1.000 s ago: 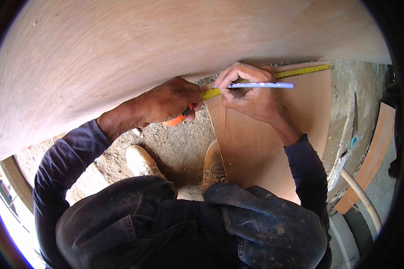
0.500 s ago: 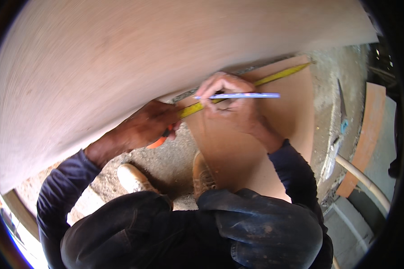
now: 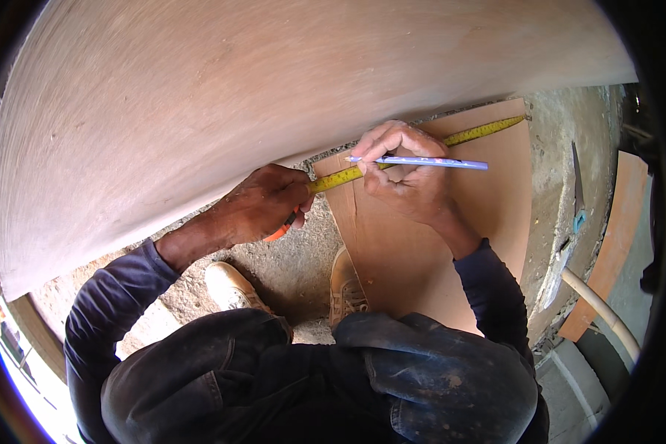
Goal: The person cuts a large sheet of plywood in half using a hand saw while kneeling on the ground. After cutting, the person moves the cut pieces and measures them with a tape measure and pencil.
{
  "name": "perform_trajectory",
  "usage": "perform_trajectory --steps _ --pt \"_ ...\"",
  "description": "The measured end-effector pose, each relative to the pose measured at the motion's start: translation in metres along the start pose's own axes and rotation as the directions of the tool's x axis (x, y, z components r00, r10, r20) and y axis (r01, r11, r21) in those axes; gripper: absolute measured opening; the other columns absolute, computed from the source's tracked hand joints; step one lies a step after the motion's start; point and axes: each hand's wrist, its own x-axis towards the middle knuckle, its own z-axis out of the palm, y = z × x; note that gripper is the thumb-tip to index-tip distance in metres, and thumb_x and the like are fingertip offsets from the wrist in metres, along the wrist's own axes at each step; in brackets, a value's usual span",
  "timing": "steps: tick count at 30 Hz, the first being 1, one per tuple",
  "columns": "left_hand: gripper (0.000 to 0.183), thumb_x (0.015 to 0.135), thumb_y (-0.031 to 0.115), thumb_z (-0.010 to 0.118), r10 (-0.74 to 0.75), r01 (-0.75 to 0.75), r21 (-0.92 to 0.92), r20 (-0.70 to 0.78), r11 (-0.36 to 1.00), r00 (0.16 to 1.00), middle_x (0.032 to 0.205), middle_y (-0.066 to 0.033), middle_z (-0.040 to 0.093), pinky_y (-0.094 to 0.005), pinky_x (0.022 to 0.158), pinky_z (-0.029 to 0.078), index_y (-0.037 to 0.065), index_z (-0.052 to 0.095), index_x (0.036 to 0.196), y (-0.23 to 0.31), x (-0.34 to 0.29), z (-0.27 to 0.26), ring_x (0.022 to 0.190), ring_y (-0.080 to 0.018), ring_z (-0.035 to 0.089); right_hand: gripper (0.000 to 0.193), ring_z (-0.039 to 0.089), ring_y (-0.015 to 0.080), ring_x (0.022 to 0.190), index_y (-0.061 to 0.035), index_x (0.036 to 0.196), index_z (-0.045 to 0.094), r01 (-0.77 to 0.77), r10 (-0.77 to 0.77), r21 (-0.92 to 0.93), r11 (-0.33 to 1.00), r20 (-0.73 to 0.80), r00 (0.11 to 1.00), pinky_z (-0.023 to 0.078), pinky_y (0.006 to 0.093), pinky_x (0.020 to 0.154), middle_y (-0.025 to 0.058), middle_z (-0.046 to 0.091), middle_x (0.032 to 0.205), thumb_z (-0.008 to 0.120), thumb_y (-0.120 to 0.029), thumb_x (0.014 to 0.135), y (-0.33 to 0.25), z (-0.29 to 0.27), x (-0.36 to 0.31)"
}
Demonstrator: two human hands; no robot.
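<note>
My left hand (image 3: 268, 203) is closed around an orange-and-black tape measure, most of its case hidden by the palm. Its yellow blade (image 3: 337, 178) runs rightward across a thin brown plywood piece (image 3: 451, 244) and reaches that piece's far right corner. Between the fingertips of my right hand (image 3: 407, 169) is a purple-blue pencil (image 3: 451, 162), held nearly level with its tip pointing left. The hand is over the blade, hiding the middle of it, and the pencil tip is near the left part of the plywood piece.
A large plywood sheet (image 3: 296, 74) rises across the far side, close beyond both hands. On the right lie a handsaw (image 3: 578, 192) with a blue handle, a narrow wooden strip (image 3: 616, 237) and a pale pole (image 3: 603, 312). My shoes (image 3: 228, 286) stand on rough concrete.
The whole view has shifted slightly, putting hands and plywood a little farther right in the picture. Both hands keep their grips on tape measure and pencil.
</note>
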Motion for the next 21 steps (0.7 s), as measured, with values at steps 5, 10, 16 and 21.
perform_trajectory --steps 5,10,16,21 --pt "0.035 0.105 0.023 0.045 0.018 -0.019 -0.066 -0.025 0.998 1.000 0.079 -0.0089 0.067 -0.0343 0.074 0.052 -0.001 0.064 0.089 -0.004 -0.001 0.004 0.077 -0.0147 0.065 0.019 0.070 0.0168 0.087 -0.0027 0.091 0.066 -0.031 0.031 -0.002 1.000 -0.008 0.999 0.058 0.0317 0.076 0.0133 0.072 0.097 0.070 0.011 0.078 -0.002 0.000 -0.001" --pt "0.034 0.107 0.022 0.047 0.074 -0.077 -0.049 -0.059 0.996 0.995 0.082 -0.0061 0.069 -0.0336 0.076 0.051 -0.001 0.067 0.091 0.007 0.000 0.009 0.081 -0.0131 0.065 0.019 0.071 0.0169 0.087 -0.0033 0.090 0.065 -0.032 0.032 0.017 0.999 -0.033 0.999 0.057 0.0317 0.076 0.0133 0.072 0.097 0.075 0.010 0.080 -0.001 -0.004 0.002" --pt "0.032 0.105 0.018 0.051 0.073 -0.074 -0.007 -0.099 0.997 0.992 0.082 -0.0102 0.073 -0.0329 0.074 0.054 -0.005 0.070 0.091 0.020 0.000 0.012 0.080 -0.0154 0.070 0.018 0.071 0.0167 0.088 -0.0044 0.089 0.065 -0.042 0.041 -0.020 0.999 -0.052 0.998 0.057 0.0314 0.077 0.0117 0.073 0.098 0.075 0.008 0.082 0.000 -0.010 -0.001" --pt "0.034 0.105 0.017 0.050 0.082 -0.082 0.005 -0.123 0.997 0.989 0.083 -0.0106 0.073 -0.0330 0.077 0.053 -0.005 0.070 0.089 0.019 -0.005 0.012 0.078 -0.0152 0.068 0.018 0.072 0.0169 0.089 -0.0046 0.090 0.064 -0.012 0.012 0.000 1.000 -0.090 0.996 0.058 0.0314 0.077 0.0118 0.073 0.097 0.074 0.008 0.081 0.000 -0.009 0.000"
